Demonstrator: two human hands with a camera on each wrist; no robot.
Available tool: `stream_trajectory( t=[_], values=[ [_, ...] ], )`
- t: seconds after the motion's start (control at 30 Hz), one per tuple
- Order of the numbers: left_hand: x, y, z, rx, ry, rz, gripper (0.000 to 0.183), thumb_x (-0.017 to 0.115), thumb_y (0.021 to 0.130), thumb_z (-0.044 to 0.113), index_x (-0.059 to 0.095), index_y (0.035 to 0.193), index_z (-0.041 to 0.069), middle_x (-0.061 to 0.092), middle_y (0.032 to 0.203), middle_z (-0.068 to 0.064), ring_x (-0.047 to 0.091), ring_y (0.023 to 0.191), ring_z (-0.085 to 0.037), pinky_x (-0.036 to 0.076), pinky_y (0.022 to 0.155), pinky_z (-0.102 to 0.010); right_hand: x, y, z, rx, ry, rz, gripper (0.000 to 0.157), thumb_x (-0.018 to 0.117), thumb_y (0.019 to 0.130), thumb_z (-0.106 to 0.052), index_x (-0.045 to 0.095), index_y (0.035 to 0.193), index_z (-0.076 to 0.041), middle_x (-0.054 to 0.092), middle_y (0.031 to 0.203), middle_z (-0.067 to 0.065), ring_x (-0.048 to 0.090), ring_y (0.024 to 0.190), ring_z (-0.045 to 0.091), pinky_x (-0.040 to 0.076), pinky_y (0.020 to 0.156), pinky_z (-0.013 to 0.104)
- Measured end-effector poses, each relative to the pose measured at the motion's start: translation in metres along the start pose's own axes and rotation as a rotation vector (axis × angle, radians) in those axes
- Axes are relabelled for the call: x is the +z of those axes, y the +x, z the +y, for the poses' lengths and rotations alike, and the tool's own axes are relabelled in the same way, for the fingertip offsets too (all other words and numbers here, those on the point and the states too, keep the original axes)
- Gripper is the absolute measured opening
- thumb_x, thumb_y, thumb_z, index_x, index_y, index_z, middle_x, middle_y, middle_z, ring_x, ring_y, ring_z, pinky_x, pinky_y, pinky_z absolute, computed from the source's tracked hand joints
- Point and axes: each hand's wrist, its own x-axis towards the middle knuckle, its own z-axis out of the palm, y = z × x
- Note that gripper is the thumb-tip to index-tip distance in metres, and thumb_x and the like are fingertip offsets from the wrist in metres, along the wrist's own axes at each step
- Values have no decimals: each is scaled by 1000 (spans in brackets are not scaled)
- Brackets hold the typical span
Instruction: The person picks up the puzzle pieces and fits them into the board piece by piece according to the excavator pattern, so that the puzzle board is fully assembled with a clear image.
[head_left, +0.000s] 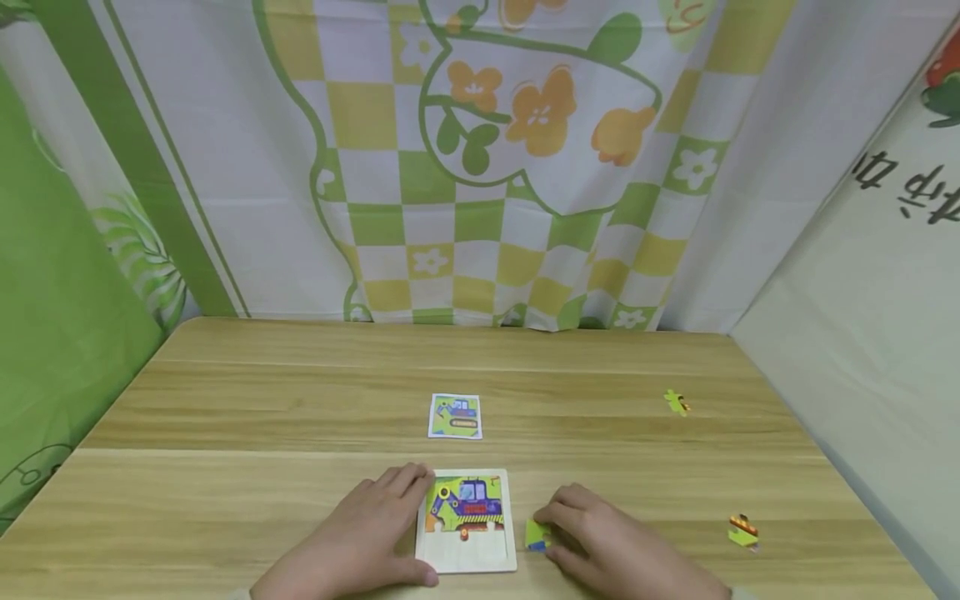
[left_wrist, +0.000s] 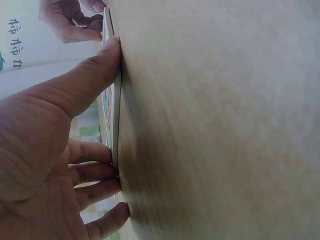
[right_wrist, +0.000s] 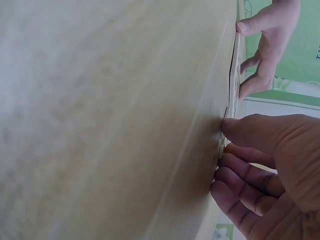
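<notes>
A wooden puzzle board (head_left: 467,560) lies near the front of the table, its upper part filled with a purple excavator picture and its lower part bare wood. My left hand (head_left: 367,529) holds its left side, fingers at the far left corner and thumb at the near left corner. In the left wrist view, the left thumb and fingertips rest along the board's edge. Just right of the board, my right hand (head_left: 600,537) pinches a green and blue puzzle piece (head_left: 535,533) between thumb and fingers, low at the tabletop. The right fingers partly hide that piece.
Behind the board lies a small reference card (head_left: 455,417) with the same excavator picture. A green puzzle piece (head_left: 676,402) sits at the back right, and a green and orange-brown piece (head_left: 743,532) lies right of my right hand. A patterned curtain (head_left: 480,250) hangs behind the table.
</notes>
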Motion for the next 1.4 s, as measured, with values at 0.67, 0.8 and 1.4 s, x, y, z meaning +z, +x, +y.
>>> stream_trajectory(
  t=[0.67, 0.8, 1.4],
  values=[
    [-1, 0, 1, -5, -5, -11, 116, 81, 72, 70, 43, 157, 1, 48, 160, -14, 49, 146, -35, 50, 111, -62, 0, 2, -1, 9, -14, 11, 25, 72, 99, -23, 74, 121, -12, 60, 107, -13, 50, 92, -6, 53, 75, 15],
    [0, 0, 1, -5, -1, -11, 117, 81, 72, 71, 43, 157, 1, 48, 160, -15, 49, 146, -35, 50, 111, -62, -3, 2, -2, 4, -4, 28, 26, 71, 100, -25, 74, 122, -12, 61, 109, -12, 51, 93, -5, 55, 76, 16],
    [-3, 1, 0, 4, 14, -19, 118, 81, 71, 72, 43, 156, 0, 48, 160, -15, 50, 144, -35, 51, 109, -61, -18, 10, -21, -95, -97, 121, 25, 71, 100, -25, 73, 123, -16, 61, 114, -10, 59, 100, 0, 59, 85, 20]
  ],
)
